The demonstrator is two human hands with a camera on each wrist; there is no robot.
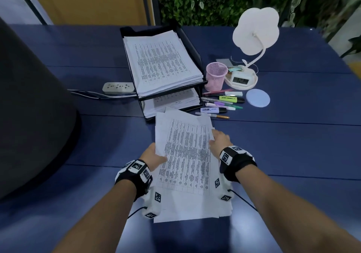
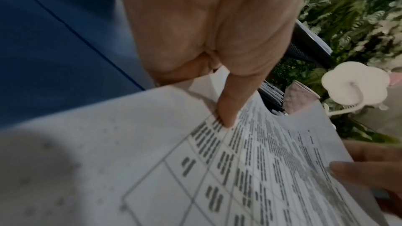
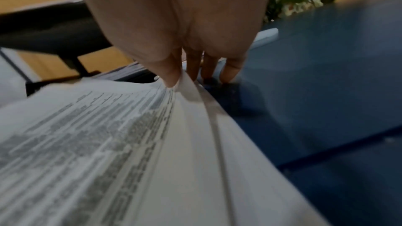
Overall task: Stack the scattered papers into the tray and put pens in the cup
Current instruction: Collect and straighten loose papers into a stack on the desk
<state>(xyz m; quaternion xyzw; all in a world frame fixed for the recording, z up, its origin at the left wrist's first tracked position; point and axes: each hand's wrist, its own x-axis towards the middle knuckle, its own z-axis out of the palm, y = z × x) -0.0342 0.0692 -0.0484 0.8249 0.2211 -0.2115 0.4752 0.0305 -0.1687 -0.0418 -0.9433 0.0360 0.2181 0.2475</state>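
Surface [image 1: 273,145]: dark blue, seamed in panels; I see it carrying everything listed here.

Dark rounded mass [image 1: 29,106]: fills my left side; I cannot tell what it is.

Two-tier black paper tray [image 1: 195,45]: at the far middle, a thick printed stack in the upper tier and a thinner one in the lower.

Loose papers [image 1: 185,155]: printed tables, lying just in front of the tray, their far edges near its lower tier; a few sheets fan out underneath toward me.

Left hand [image 1: 154,156]: grips the left edge of the top sheets, thumb on the print, fingers beneath.

Right hand [image 1: 219,140]: pinches the right edge of the sheets between thumb and forefinger; the other fingertips [image 3: 228,76] touch the surface beside the pile.

White flower-shaped desk lamp [image 1: 256,30]: far right, with a small digital clock [image 1: 239,78] on its base.

Pink mesh pen cup [image 1: 216,75]: upright between tray and lamp; I see nothing inside.

Power strip [image 1: 118,88]: left of the tray, cable trailing left.

Pale round coaster [image 1: 257,98]: right of the pens.

Pens and highlighters [image 1: 222,103]: a loose row lying flat beside the tray's front right corner, in front of the cup.
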